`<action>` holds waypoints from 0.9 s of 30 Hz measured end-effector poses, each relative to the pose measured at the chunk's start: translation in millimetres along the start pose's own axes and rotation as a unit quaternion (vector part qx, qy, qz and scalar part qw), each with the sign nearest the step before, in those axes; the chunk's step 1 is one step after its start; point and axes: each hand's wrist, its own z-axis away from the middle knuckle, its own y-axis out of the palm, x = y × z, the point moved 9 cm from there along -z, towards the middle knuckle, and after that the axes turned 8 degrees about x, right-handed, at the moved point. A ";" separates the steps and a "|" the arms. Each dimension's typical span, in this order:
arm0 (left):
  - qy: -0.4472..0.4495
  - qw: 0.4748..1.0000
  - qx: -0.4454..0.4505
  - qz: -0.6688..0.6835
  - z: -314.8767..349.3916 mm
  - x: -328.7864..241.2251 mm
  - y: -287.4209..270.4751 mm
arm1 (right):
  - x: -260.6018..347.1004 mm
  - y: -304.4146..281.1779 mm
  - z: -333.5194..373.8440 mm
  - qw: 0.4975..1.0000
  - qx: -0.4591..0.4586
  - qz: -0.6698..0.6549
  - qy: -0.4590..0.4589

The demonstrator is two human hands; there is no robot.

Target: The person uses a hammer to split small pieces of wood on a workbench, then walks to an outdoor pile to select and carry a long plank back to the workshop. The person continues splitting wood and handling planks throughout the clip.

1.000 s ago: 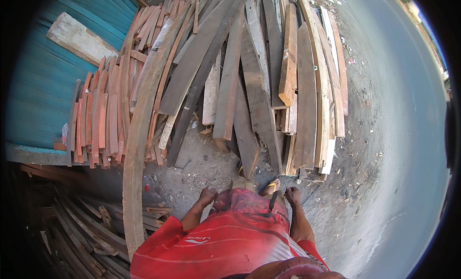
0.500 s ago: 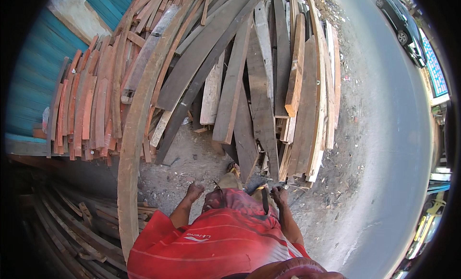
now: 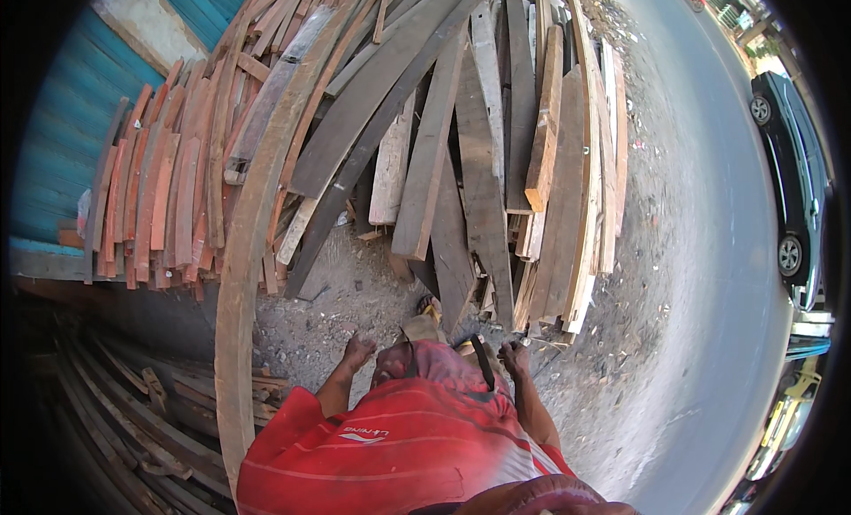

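My left hand (image 3: 358,349) hangs beside my body, its fingers curled in and nothing visible in them. On the other side my right hand (image 3: 513,356) hangs low in much the same way, loosely closed, with no object seen in it. Neither hand touches the wood. Ahead of my feet lies a large pile of weathered planks (image 3: 421,183), their near ends fanned toward me. The right hand is nearest to the ends of the pale boards (image 3: 576,280). A long brown beam (image 3: 238,338) runs past my left side. A dark strap (image 3: 484,364) dangles at my waist.
Reddish wood pieces (image 3: 160,196) are stacked at the left against a blue wall (image 3: 75,143). More dark timber (image 3: 133,417) lies at the lower left. Rubble-strewn ground (image 3: 324,324) is around my feet. On the right runs a road (image 3: 718,276) with a dark car (image 3: 793,178).
The dark car has come nearer along the road, from the upper right toward the right edge. My hands hang almost where they were, and the planks have not moved.
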 end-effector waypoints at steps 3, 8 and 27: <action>0.041 0.999 0.004 -0.025 -2.7 4.9 0.1 | -2.7 -5.3 4.3 1.000 -0.007 0.007 -0.013; 0.053 0.999 0.000 -0.010 2.3 -6.2 24.0 | -29.4 -30.9 10.9 0.999 -0.022 -0.037 -0.008; 0.078 0.923 0.042 -0.375 2.6 -57.4 137.9 | -188.4 -95.6 94.1 0.984 -0.082 -0.127 0.089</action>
